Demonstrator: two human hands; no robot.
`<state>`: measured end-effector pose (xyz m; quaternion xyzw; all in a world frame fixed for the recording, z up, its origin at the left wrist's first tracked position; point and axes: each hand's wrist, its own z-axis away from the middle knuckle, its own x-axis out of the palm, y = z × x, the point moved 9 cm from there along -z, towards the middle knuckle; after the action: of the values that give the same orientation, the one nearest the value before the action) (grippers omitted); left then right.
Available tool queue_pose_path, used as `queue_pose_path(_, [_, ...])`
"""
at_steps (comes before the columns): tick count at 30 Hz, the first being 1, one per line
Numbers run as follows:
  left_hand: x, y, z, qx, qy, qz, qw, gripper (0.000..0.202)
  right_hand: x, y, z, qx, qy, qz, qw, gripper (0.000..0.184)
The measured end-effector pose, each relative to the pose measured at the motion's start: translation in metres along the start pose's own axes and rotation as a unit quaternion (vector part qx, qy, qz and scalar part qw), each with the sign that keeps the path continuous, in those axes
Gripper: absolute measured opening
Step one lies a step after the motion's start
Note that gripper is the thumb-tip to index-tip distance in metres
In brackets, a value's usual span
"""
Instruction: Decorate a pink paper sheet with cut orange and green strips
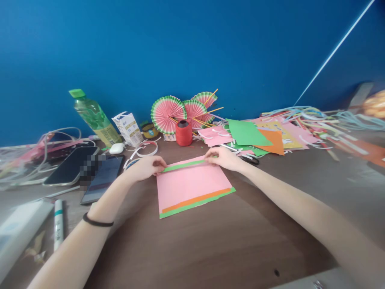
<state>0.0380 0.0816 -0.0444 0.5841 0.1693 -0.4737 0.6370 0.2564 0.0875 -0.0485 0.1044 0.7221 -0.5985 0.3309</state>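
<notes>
A sheet of pink paper [192, 184] lies on the brown table, with an orange strip [197, 200] and a green strip [198, 203] along its near edge. Across its far edge runs another green paper strip [185, 165]. My left hand [147, 167] pinches the strip's left end, thumb and fingers closed. At the right end, my right hand [221, 158] grips the same strip between thumb and fingertips. Whether the strip rests flat on the pink sheet or is slightly raised, I cannot tell.
Behind the sheet stand a red thread spool [183, 133] and pink-green paper fans [168, 114]. Green paper [248, 132] lies among colored sheets at right. To the left are a green bottle [95, 118], a small carton [128, 129], two phones [104, 178] and a marker [58, 225].
</notes>
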Motion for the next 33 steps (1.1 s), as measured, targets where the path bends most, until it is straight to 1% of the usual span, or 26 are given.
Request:
queue_pose_path(3, [0.001, 0.002, -0.001, 0.012, -0.002, -0.03, 0.999, 0.019, 0.007, 0.005, 0.001, 0.037, -0.054, -0.013, 0.998, 0.012])
queue_pose_path(5, [0.003, 0.003, -0.002, 0.028, -0.008, -0.027, 0.999, 0.022, 0.008, 0.005, 0.003, 0.056, -0.075, -0.01, 0.996, 0.01])
queue_pose_path(7, [0.003, 0.001, -0.003, 0.029, -0.005, -0.006, 1.0, 0.023, 0.003, 0.002, 0.005, 0.055, -0.065, 0.005, 0.996, 0.01])
queue_pose_path(10, [0.001, -0.004, -0.004, 0.014, 0.006, 0.023, 1.0, 0.018, -0.002, -0.002, 0.005, 0.043, -0.04, 0.026, 0.998, 0.012])
queue_pose_path(14, [-0.003, -0.008, -0.004, -0.006, 0.021, 0.013, 1.0, 0.012, 0.003, 0.003, 0.003, 0.044, -0.042, -0.014, 0.998, 0.015])
queue_pose_path(16, [-0.008, -0.008, -0.004, 0.002, 0.038, -0.009, 0.999, 0.013, 0.006, 0.008, 0.002, 0.054, -0.042, -0.04, 0.997, 0.016])
queue_pose_path(19, [-0.017, -0.005, -0.005, 0.034, 0.066, -0.059, 0.996, 0.017, 0.007, 0.014, 0.001, 0.074, -0.031, -0.065, 0.995, 0.014])
queue_pose_path(23, [-0.019, -0.005, -0.007, 0.059, 0.068, -0.07, 0.993, 0.02, 0.004, 0.014, 0.001, 0.092, -0.024, -0.075, 0.993, 0.013])
queue_pose_path(26, [-0.019, -0.008, -0.01, 0.054, 0.071, -0.063, 0.994, 0.021, 0.0, 0.009, 0.0, 0.087, -0.016, -0.05, 0.995, 0.02])
queue_pose_path(30, [-0.016, -0.012, -0.013, 0.057, 0.062, -0.046, 0.995, 0.021, -0.007, -0.002, -0.005, 0.049, 0.013, 0.03, 0.998, 0.032])
queue_pose_path(33, [-0.016, -0.012, -0.013, 0.054, 0.054, -0.05, 0.996, 0.021, -0.008, -0.004, -0.008, 0.043, 0.028, 0.071, 0.996, 0.036])
